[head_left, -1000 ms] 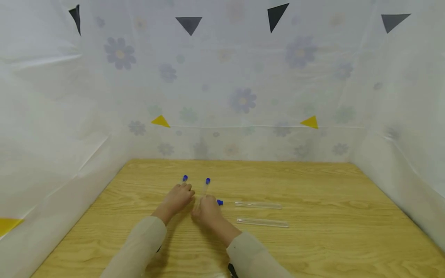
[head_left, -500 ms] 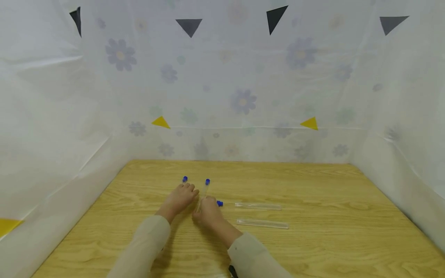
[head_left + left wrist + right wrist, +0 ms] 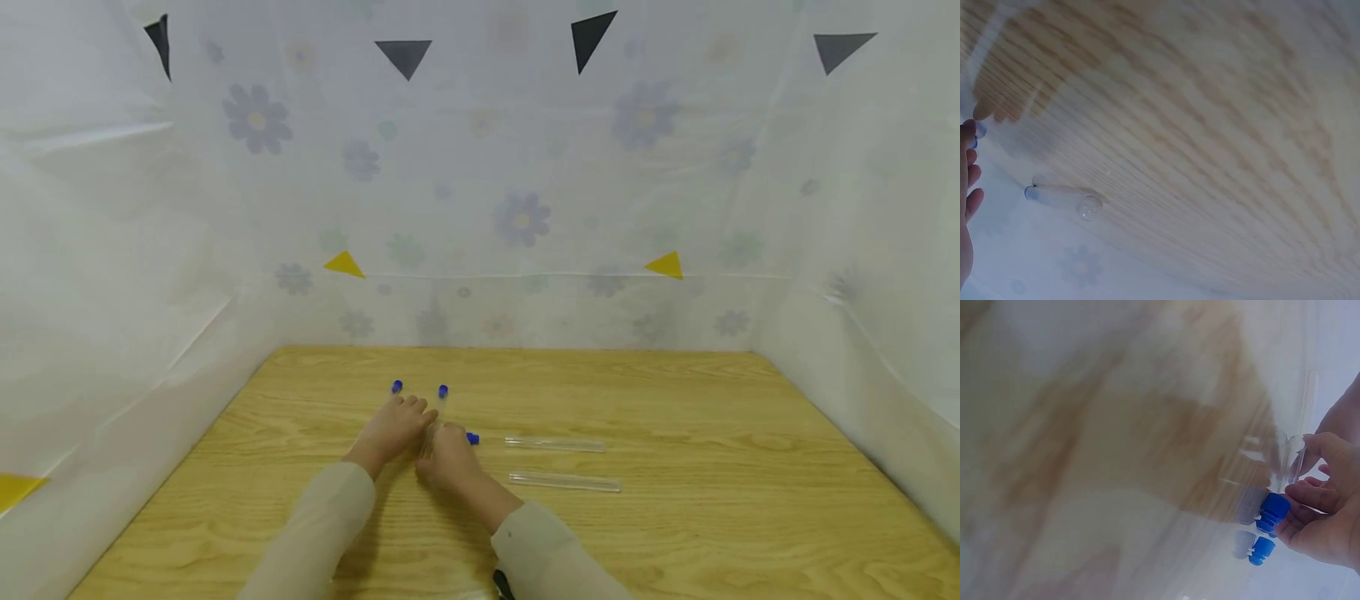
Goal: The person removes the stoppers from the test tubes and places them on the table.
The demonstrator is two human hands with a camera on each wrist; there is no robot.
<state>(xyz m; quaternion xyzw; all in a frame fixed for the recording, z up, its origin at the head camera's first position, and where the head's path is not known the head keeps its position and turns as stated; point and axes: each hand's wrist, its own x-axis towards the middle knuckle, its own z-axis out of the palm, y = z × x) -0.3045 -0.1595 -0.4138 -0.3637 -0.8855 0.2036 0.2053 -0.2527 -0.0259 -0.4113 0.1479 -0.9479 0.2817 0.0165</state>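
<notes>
In the head view, my left hand (image 3: 395, 427) reaches over the table's left part, its fingertips beside a clear test tube with a blue cap (image 3: 443, 391). My right hand (image 3: 452, 458) grips a clear tube around its lower length, close to the left fingertips. A third blue cap (image 3: 472, 438) pokes out beyond the right knuckles. Another blue cap (image 3: 397, 387) tops a tube mostly hidden behind my left hand. In the right wrist view, two ribbed blue stoppers (image 3: 1272, 512) lie near the fingertips. Whether the left fingers hold anything is hidden.
Two uncapped clear tubes, a far one (image 3: 555, 444) and a near one (image 3: 564, 482), lie side by side right of the hands on the wooden table (image 3: 712, 533). White sheeting (image 3: 480, 167) with flower prints encloses the back and sides.
My left hand has shifted to the right, closing in on the tube by my right hand. The right hand stays nearly in place. The two uncapped tubes lie as before.
</notes>
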